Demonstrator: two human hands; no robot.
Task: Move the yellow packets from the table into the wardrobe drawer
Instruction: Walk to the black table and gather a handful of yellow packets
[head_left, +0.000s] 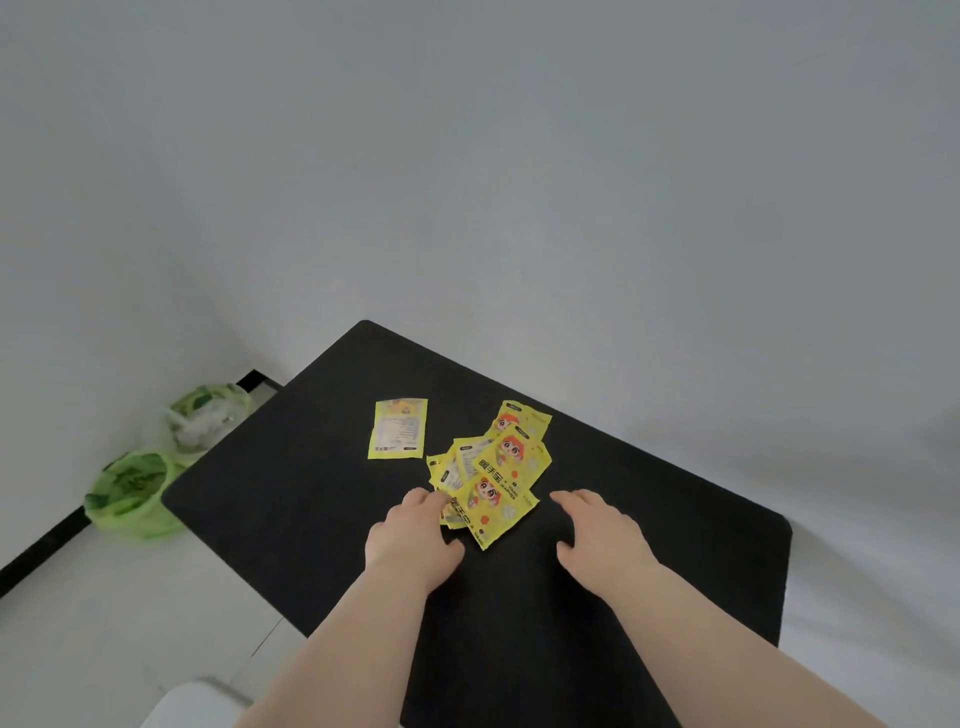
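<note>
Several yellow packets (493, 467) with a cartoon face lie in an overlapping pile on the black table (311, 493). One more yellow packet (399, 428) lies apart to the left, back side up. My left hand (413, 535) rests at the pile's near left edge, fingertips touching the nearest packets. My right hand (602, 535) hovers just right of the pile with fingers relaxed, holding nothing. The wardrobe drawer is out of view.
Two green plastic bags (135, 493) sit on the white floor left of the table, by the wall. A pale rounded object (192, 706) shows at the bottom left. A grey wall stands behind the table.
</note>
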